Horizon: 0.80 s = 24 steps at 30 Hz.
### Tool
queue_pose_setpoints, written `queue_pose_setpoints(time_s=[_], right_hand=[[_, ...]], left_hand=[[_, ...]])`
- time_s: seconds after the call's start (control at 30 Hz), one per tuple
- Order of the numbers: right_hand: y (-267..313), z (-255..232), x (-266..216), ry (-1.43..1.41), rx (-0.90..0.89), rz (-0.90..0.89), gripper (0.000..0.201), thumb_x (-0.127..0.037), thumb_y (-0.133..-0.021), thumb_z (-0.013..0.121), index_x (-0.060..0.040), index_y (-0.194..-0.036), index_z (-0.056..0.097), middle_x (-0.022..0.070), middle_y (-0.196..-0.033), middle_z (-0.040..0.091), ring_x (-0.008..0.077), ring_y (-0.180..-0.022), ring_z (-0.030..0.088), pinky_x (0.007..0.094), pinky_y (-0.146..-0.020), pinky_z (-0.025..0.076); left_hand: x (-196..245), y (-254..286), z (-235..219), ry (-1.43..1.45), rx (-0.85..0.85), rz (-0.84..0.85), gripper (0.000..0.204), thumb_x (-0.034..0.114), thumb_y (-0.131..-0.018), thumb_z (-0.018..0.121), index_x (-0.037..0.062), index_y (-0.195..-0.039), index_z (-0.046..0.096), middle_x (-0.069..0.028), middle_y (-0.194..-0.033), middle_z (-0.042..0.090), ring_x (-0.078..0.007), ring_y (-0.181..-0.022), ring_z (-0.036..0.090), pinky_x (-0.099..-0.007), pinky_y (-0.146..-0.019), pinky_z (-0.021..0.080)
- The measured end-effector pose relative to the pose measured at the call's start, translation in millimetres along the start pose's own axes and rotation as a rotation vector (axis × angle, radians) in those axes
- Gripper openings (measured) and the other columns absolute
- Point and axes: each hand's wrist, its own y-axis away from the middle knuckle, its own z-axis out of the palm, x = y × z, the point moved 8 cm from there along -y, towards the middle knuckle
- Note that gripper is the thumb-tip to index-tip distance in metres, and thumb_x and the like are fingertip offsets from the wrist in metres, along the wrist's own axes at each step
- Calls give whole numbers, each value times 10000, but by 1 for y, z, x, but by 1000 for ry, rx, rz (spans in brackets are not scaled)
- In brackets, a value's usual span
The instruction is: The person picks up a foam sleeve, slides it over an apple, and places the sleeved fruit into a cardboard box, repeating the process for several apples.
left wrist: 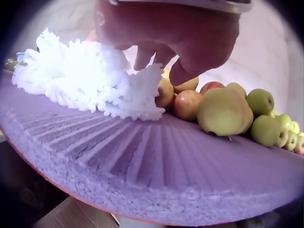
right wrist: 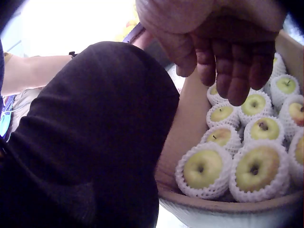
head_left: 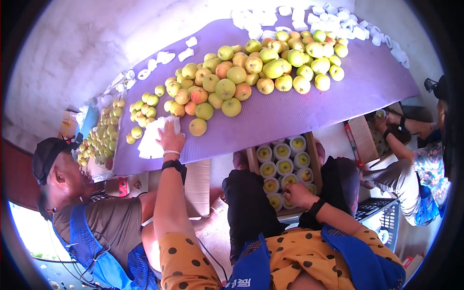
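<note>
On my left I'm seeing a person (head_left: 104,193) who is wearing a dark cap (head_left: 48,157) and a blue vest (head_left: 82,229). On my right another person (head_left: 427,164) is wearing a flowered top and light trousers (head_left: 396,181). Between us a plastic crate (head_left: 389,217) is sitting low, and a pale wall (head_left: 63,58) is rising ahead of me.
</note>
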Motion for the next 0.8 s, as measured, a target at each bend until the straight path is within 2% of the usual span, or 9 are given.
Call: queue_pose_setpoints(time_s=[0.03, 0.17, 0.23, 0.47, 0.53, 0.63, 0.67, 0.73, 0.8], right_hand=[[0, 0, 0, 3, 3, 6, 206, -173, -735, 548, -37, -889, 567, 171, -864, 585, 338, -842, 547, 411, -731, 427], [-1, 1, 3, 26, 1, 27, 211, -170, -736, 549, -42, -901, 571, 170, -872, 587, 334, -852, 549, 408, -739, 430], [0, -1, 0, 28, 9, 16, 211, -171, -735, 550, -42, -901, 571, 171, -869, 587, 335, -849, 549, 410, -737, 430], [-2, -1, 1, 12, 90, -43, 215, -158, -712, 585, -12, -870, 572, 179, -807, 594, 339, -777, 568, 399, -688, 449], [-2, -2, 0, 11, 88, -37, 217, -157, -710, 589, -13, -872, 573, 179, -807, 594, 338, -780, 567, 398, -689, 449], [-2, -3, -1, 11, 93, -38, 219, -158, -708, 592, -14, -872, 574, 177, -808, 594, 338, -785, 566, 397, -691, 448], [-2, -3, -2, 12, 97, -49, 219, -159, -707, 591, -14, -870, 574, 176, -807, 594, 338, -788, 565, 396, -691, 447], [-3, -1, -1, 20, 94, -58, 218, -160, -707, 591, -15, -868, 573, 176, -806, 593, 339, -790, 564, 397, -692, 447], [-4, -2, -1, 28, 92, -65, 217, -161, -706, 590, -15, -865, 573, 176, -804, 593, 340, -793, 562, 397, -692, 446]], left_hand=[[0, 2, -5, 38, 77, 25, 553, 173, -699, 551, 207, -1231, 404, 0, -1333, 323, -386, -1257, 153, -663, -912, 160], [0, 6, -8, 73, 85, 80, 509, 150, -699, 549, 191, -1197, 447, -30, -1315, 355, -369, -1262, 155, -644, -922, 171], [-4, 10, -17, 158, 245, 137, 471, 142, -698, 552, 175, -1163, 483, -63, -1295, 381, -353, -1264, 168, -628, -929, 182], [2, 22, -23, 121, 309, 107, 403, 162, -701, 570, 169, -1102, 532, -76, -1247, 439, -323, -1250, 231, -624, -937, 155], [8, 30, -34, 91, 464, 114, 354, 208, -702, 591, 141, -1048, 564, -88, -1158, 511, -300, -1196, 325, -572, -930, 214], [30, 42, -51, 73, 508, 236, 379, 263, -671, 635, 104, -1011, 580, -95, -1065, 554, -285, -1090, 425, -479, -888, 287], [38, 46, -57, 71, 508, 233, 379, 263, -671, 635, 104, -1011, 580, -95, -1065, 554, -285, -1090, 425, -479, -888, 287], [73, 53, -53, 127, 371, 442, 479, 294, -630, 673, 76, -1039, 551, -100, -1025, 559, -274, -988, 479, -412, -840, 318], [84, 51, -42, 114, 316, 435, 522, 296, -610, 688, 79, -1060, 534, -102, -1015, 560, -274, -972, 489, -413, -837, 322]])
